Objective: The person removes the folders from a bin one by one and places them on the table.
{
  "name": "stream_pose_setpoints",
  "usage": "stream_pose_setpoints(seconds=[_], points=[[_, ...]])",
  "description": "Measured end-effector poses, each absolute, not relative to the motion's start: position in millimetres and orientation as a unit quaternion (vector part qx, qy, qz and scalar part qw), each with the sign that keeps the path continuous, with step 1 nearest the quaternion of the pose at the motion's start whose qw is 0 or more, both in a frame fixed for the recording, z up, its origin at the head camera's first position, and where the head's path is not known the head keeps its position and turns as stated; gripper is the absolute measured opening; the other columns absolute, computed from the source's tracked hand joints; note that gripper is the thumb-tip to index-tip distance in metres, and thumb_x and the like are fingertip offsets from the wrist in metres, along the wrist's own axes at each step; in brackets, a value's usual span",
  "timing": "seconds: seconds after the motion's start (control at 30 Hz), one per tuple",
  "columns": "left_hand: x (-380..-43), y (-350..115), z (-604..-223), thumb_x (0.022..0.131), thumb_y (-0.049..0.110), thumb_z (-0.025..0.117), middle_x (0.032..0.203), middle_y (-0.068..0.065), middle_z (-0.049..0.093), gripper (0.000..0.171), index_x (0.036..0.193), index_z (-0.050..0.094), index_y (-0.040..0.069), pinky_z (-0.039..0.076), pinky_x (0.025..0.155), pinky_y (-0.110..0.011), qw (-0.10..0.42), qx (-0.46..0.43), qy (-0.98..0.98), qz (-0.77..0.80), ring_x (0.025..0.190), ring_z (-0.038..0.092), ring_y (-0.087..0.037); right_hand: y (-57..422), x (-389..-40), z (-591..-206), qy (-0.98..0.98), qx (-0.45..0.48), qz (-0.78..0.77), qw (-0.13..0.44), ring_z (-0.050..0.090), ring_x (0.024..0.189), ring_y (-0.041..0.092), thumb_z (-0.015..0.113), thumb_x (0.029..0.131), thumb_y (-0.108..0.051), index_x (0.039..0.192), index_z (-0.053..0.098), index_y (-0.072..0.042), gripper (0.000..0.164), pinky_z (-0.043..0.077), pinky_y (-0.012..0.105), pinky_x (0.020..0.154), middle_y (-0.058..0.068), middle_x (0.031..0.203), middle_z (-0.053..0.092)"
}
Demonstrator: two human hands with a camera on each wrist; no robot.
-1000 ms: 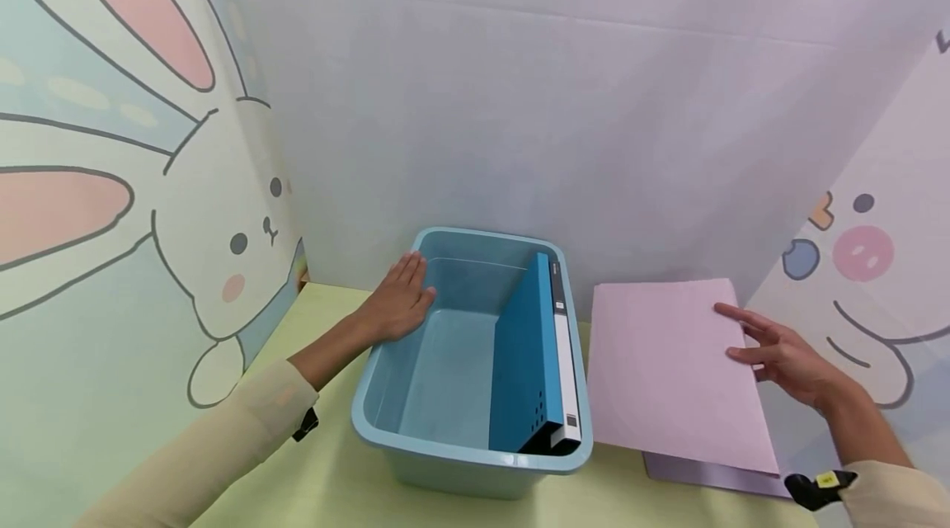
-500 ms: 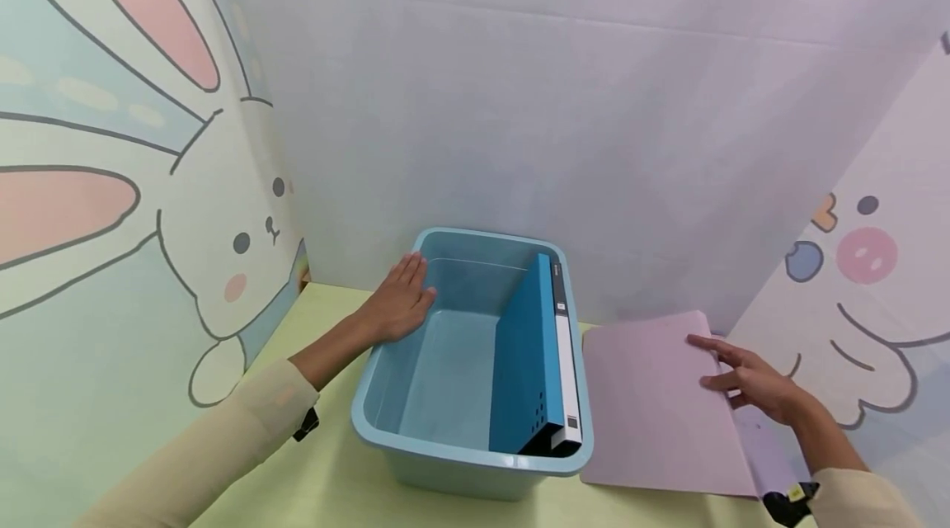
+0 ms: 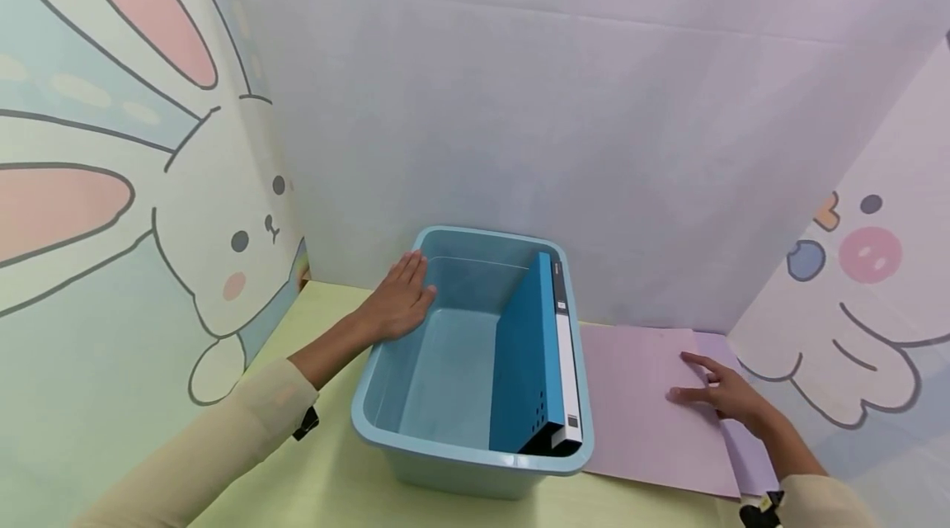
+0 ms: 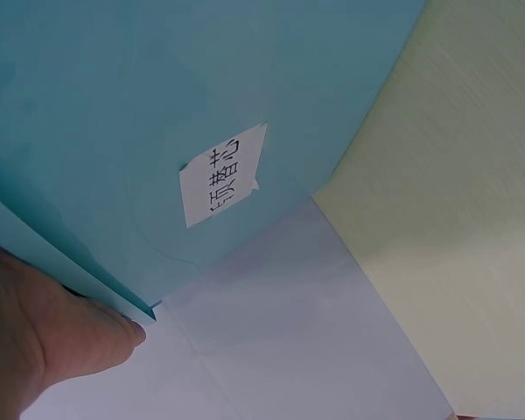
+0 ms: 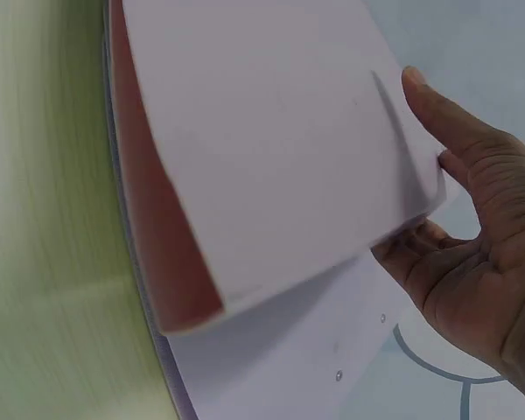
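Observation:
My left hand (image 3: 397,303) rests with straight fingers over the left rim of a light-blue plastic bin (image 3: 374,400); the left wrist view shows the thumb (image 4: 105,337) at the bin's edge. Inside, along the right wall, a blue file folder (image 3: 523,363) stands upright beside one with a white and black spine (image 3: 566,363). My right hand (image 3: 723,396) grips the right edge of a pink folder (image 3: 638,412), thumb on top and other fingers under the edge. Beneath it, a purple folder (image 3: 750,454) sticks out; its rivets show in the right wrist view.
The bin stands on a pale yellow-green table (image 3: 326,478), close to a plain lilac wall (image 3: 475,115). Printed cartoon walls, a rabbit (image 3: 215,247) and another animal (image 3: 868,322), flank it. A white handwritten label (image 4: 223,175) is stuck on the bin's side.
My right hand has lowered the pink folder from a raised tilt onto the purple folder, moving left and toward the table. The left hand and bin have stayed put.

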State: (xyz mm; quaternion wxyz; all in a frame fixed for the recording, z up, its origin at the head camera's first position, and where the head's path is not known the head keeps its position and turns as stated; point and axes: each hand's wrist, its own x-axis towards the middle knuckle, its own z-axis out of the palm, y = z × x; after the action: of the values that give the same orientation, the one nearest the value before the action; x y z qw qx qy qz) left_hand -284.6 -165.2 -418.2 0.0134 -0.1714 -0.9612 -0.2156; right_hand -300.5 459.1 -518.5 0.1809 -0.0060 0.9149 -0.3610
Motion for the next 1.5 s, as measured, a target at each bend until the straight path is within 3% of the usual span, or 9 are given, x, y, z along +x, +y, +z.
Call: stream_pose_setpoints(seconds=[0.1, 0.33, 0.5, 0.67, 0.77, 0.93, 1.2, 1.37, 1.5], points=[[-285.7, -164.8, -418.9, 0.121, 0.030, 0.031, 0.186, -0.034, 0.009, 0.072, 0.173, 0.014, -0.017, 0.007, 0.144, -0.064, 0.013, -0.170, -0.961, -0.215, 0.176, 0.004, -0.052, 456.1, -301.5, -527.3, 0.930, -0.002, -0.336, 0.147, 0.066, 0.128, 0.054, 0.083, 0.103, -0.043, 0.176, 0.025, 0.001, 0.103, 0.061, 0.052, 0.097, 0.057, 0.163, 0.030], [-285.5, -164.0, -419.1, 0.121, 0.030, 0.031, 0.186, -0.034, 0.009, 0.072, 0.173, 0.014, -0.016, 0.008, 0.144, -0.064, 0.012, -0.169, -0.961, -0.217, 0.177, 0.003, -0.052, 465.1, -308.6, -542.8, 0.934, 0.025, -0.339, 0.110, 0.024, 0.155, 0.077, 0.083, 0.102, -0.040, 0.175, 0.031, 0.001, 0.099, 0.034, 0.085, 0.122, 0.051, 0.173, 0.017], [-285.1, -165.5, -418.3, 0.122, 0.030, 0.031, 0.187, -0.034, 0.008, 0.071, 0.173, 0.013, -0.016, 0.007, 0.144, -0.064, 0.009, -0.169, -0.961, -0.218, 0.177, 0.002, -0.051, 483.7, -315.6, -556.4, 0.939, 0.039, -0.330, 0.086, 0.026, 0.151, 0.078, 0.084, 0.098, -0.040, 0.174, 0.037, -0.003, 0.097, 0.040, 0.081, 0.119, 0.056, 0.167, 0.023], [-285.5, -165.8, -417.1, 0.122, 0.031, 0.031, 0.186, -0.034, 0.009, 0.071, 0.173, 0.014, -0.016, 0.007, 0.144, -0.064, 0.011, -0.169, -0.961, -0.217, 0.177, 0.003, -0.051, 492.5, -310.7, -557.6, 0.961, 0.016, -0.265, 0.078, 0.042, 0.140, 0.079, 0.078, 0.099, -0.030, 0.163, 0.041, 0.011, 0.084, 0.038, 0.088, 0.111, 0.060, 0.155, 0.037], [-285.4, -166.0, -416.4, 0.122, 0.030, 0.031, 0.186, -0.034, 0.009, 0.071, 0.173, 0.014, -0.016, 0.007, 0.144, -0.064, 0.012, -0.169, -0.961, -0.219, 0.177, 0.004, -0.052, 491.5, -306.3, -564.1, 0.977, 0.001, -0.206, 0.053, 0.054, 0.124, 0.077, 0.075, 0.097, -0.026, 0.153, 0.051, 0.013, 0.072, 0.043, 0.082, 0.097, 0.057, 0.143, 0.053], [-285.2, -166.0, -416.4, 0.121, 0.030, 0.032, 0.186, -0.035, 0.010, 0.071, 0.173, 0.014, -0.016, 0.007, 0.144, -0.065, 0.011, -0.170, -0.960, -0.221, 0.176, 0.003, -0.052, 477.6, -297.7, -564.5, 0.981, 0.034, -0.184, 0.055, 0.051, 0.112, 0.077, 0.069, 0.095, -0.025, 0.154, 0.051, 0.009, 0.070, 0.048, 0.076, 0.089, 0.056, 0.146, 0.049], [-285.5, -167.1, -419.3, 0.121, 0.031, 0.032, 0.186, -0.034, 0.009, 0.072, 0.173, 0.014, -0.016, 0.006, 0.144, -0.065, 0.012, -0.169, -0.960, -0.223, 0.176, 0.003, -0.053, 422.2, -291.2, -565.0, 0.988, -0.023, -0.149, 0.018, 0.037, 0.137, 0.086, 0.071, 0.106, -0.035, 0.159, 0.044, 0.015, 0.077, 0.042, 0.092, 0.106, 0.059, 0.156, 0.036], [-285.8, -167.2, -419.1, 0.121, 0.030, 0.032, 0.187, -0.033, 0.007, 0.072, 0.174, 0.013, -0.016, 0.006, 0.144, -0.064, 0.010, -0.168, -0.960, -0.225, 0.177, 0.002, -0.052, 389.9, -288.9, -571.6, 0.987, -0.065, -0.140, 0.044, 0.028, 0.152, 0.081, 0.078, 0.100, -0.061, 0.164, 0.049, 0.006, 0.097, 0.033, 0.094, 0.115, 0.050, 0.170, 0.032], [-286.3, -165.7, -418.3, 0.122, 0.031, 0.030, 0.187, -0.033, 0.006, 0.072, 0.174, 0.011, -0.015, 0.006, 0.145, -0.063, 0.002, -0.169, -0.960, -0.224, 0.177, 0.001, -0.051, 392.3, -290.6, -578.0, 0.987, -0.065, -0.138, 0.058, 0.022, 0.153, 0.083, 0.083, 0.096, -0.060, 0.162, 0.051, 0.006, 0.099, 0.028, 0.095, 0.118, 0.049, 0.171, 0.030]])
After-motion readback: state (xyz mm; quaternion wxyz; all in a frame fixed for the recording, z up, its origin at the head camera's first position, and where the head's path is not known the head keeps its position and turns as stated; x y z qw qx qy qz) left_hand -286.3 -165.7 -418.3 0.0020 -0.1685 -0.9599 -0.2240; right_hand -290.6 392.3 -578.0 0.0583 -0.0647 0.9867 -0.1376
